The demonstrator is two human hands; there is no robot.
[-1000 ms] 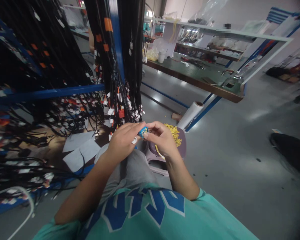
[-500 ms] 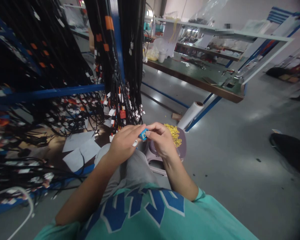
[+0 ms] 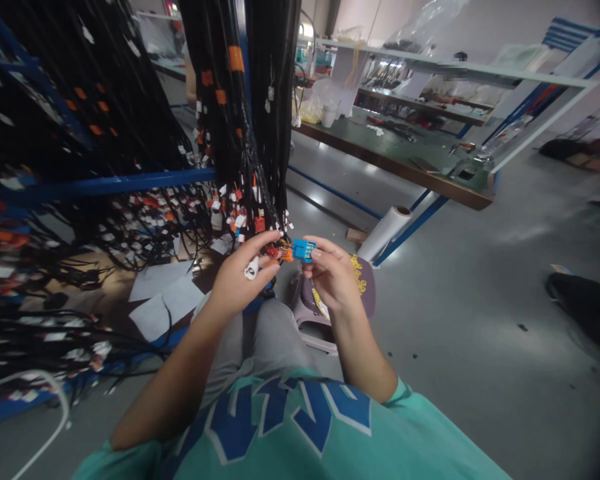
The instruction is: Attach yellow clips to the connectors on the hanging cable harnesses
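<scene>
My right hand (image 3: 333, 270) pinches a blue connector housing (image 3: 304, 251) between thumb and fingers, with small light-coloured marks or openings on its visible face. To its left, my left hand (image 3: 241, 272) is held with thumb and forefinger apart. An orange connector (image 3: 286, 255) and a red connector (image 3: 272, 252) lie between the two hands, close to the left fingertips; whether those fingers touch them is hard to see. On the left hand sits a small white piece (image 3: 251, 268). Black cable bundles (image 3: 267, 100) hang just beyond the hands, with white and red connectors at their lower ends.
A purple-grey stool (image 3: 367, 300) with several yellow pieces (image 3: 359, 275) on it stands below my right hand. Behind it, a white film roll (image 3: 390, 230) leans by a green-topped workbench (image 3: 395, 143). A blue rack bar (image 3: 110, 183) and white paper sheets (image 3: 165, 310) are at left.
My left hand has moved left, away from the blue connector, and its fingers have parted. The blue connector, held in my right hand, now shows more fully, and the orange connector has come into view.
</scene>
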